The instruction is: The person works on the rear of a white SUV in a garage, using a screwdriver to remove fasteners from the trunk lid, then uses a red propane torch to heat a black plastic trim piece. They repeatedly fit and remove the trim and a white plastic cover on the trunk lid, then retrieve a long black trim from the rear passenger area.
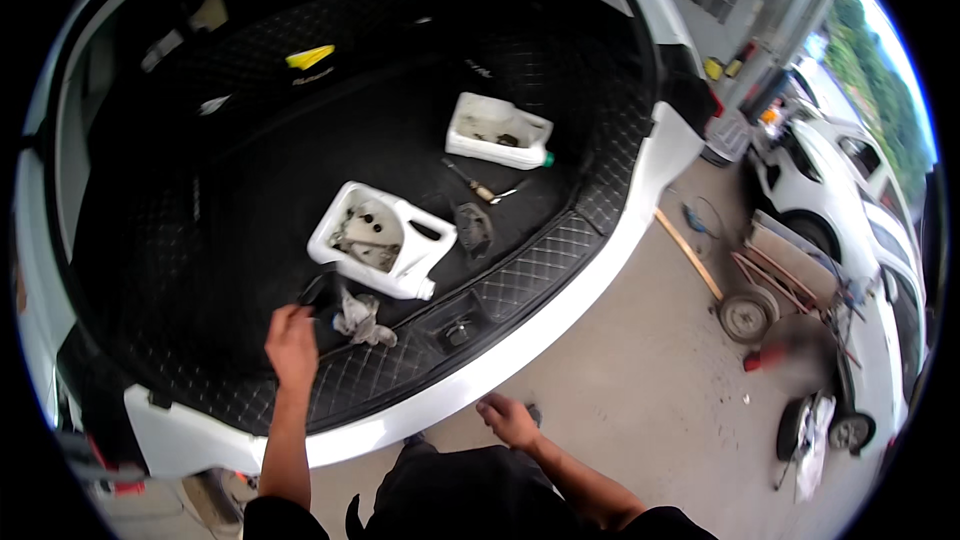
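In the open car trunk, my left hand [292,340] grips a dark object [322,290], too blurred to name, beside a crumpled grey cloth or glove [365,318]. Above it lies a cut-open white plastic jug [415,255] holding small parts. A second cut jug [495,115] with a green cap lies farther right. Between them are a wooden-handled tool [483,192], a small metal tool [508,192] and a dark flat piece [474,230]. My right hand [508,420] hangs outside the bumper with fingers curled; whether it holds anything I cannot make out.
The white bumper [530,345] edges the lined trunk. On the right are a wooden pole [690,252], a cart [785,265], loose wheels [795,435], a white car [835,180] and a metal post [760,40].
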The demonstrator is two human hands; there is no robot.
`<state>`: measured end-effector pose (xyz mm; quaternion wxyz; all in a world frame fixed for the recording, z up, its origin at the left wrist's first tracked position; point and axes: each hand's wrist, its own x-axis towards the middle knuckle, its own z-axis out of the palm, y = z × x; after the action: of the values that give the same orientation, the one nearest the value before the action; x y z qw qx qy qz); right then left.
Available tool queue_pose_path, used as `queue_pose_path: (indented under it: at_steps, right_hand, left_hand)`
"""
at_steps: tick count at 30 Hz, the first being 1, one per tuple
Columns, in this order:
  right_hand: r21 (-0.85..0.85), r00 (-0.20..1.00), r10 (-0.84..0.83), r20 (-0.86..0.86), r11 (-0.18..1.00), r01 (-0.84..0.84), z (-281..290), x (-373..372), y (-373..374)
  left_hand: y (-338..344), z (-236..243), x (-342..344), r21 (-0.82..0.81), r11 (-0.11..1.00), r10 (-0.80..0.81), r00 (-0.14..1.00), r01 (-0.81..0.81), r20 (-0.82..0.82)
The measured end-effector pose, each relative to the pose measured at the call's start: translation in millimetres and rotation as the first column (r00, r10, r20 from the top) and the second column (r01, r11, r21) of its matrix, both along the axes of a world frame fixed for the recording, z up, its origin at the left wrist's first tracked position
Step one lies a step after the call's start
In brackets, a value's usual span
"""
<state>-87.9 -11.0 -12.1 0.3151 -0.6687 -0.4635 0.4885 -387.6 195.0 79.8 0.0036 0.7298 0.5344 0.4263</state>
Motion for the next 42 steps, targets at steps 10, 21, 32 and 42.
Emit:
queue_pose_path:
  at_steps: [10,21,32,42]
  right_hand:
    - [0.347,0.734,0.358,-0.577,0.921,-0.176,146.5,102.0,48.1]
    - [0.391,0.843,0.349,-0.408,0.902,-0.184,179.1,106.4,-4.5]
    - [0.262,0.922,0.059,-0.382,0.964,0.047,180.6,33.2,-111.5]
    - [0.123,0.817,-0.280,-0.504,0.913,0.388,182.5,52.2,-238.0]
  left_hand:
    - [-136.8,78.1,176.2,0.367,0.878,-0.120,0.884,0.307,-0.452]
    - [-218.8,98.4,201.0,-0.053,0.991,-0.063,0.760,0.127,0.647]
    - [-260.4,80.4,129.2,0.150,0.415,0.006,-0.167,0.897,0.986]
    - [-324.9,65.4,196.2,0.272,0.056,-0.009,-0.272,0.961,0.962]
